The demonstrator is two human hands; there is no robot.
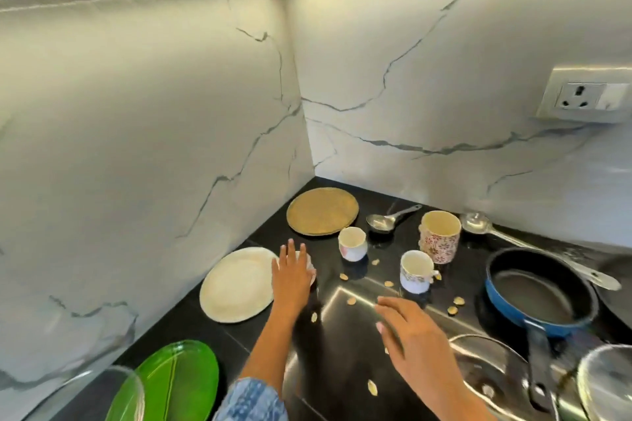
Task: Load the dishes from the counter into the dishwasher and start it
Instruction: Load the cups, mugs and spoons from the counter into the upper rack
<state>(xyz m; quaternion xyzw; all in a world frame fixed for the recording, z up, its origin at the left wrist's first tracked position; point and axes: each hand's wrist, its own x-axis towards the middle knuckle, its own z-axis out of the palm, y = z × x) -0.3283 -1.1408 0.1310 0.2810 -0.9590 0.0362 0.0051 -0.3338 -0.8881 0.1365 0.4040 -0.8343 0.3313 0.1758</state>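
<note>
My left hand lies with straight fingers over a small white cup, which it mostly hides, beside a cream plate. My right hand hovers open above the black counter, short of a patterned cup. Farther back stand another small cup, a tall floral mug, a round brown plate and two steel ladles. A blue frying pan sits at the right.
A green leaf-shaped glass plate lies at the lower left. Glass lids lie at the lower right. Several seed husks are scattered on the counter. Marble walls meet in the corner behind; a wall socket is at the right.
</note>
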